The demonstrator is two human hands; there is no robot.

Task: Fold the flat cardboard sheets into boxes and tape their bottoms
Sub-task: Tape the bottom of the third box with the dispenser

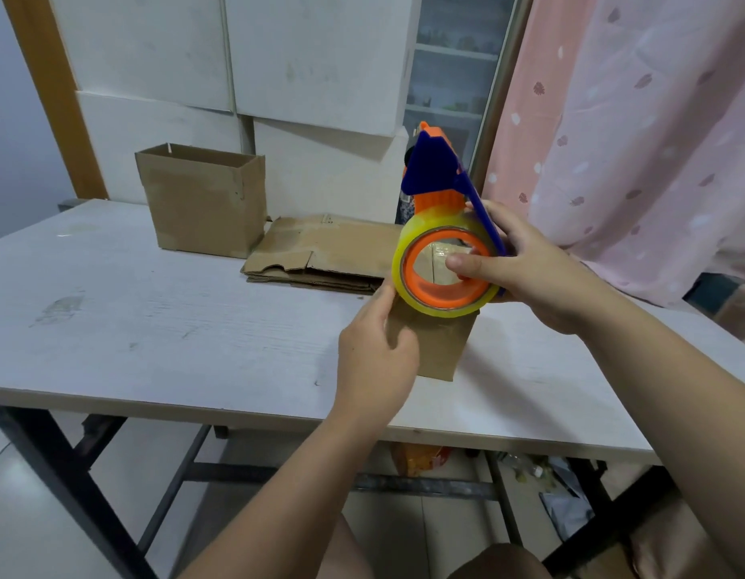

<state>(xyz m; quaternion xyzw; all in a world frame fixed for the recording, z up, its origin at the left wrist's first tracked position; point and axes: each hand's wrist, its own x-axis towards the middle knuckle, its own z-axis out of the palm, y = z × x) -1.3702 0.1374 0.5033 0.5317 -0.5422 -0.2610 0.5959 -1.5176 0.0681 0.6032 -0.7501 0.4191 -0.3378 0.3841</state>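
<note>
White scuffed table fills the middle, with pale wall panels behind and a pink curtain at the right; the small box being taped stands at the near right part of the table, not far from the near edge. The right hand grips the tape dispenser, fingers curled round its blue frame and thumb laid across the orange core; the roll rests on the top of the box. The left hand holds the box's left side with bent fingers, thumb up at the top edge beside the roll; whether it pins the tape end, I cannot tell.

I judge the step is laying tape over the bottom seam; it goes well if the left hand holds the box firm while the dispenser is drawn straight along the seam and down over the far edge. Room is good to the left and near; the flat cardboard sheets lie just beyond, and a finished box stands far left, well apart.
</note>
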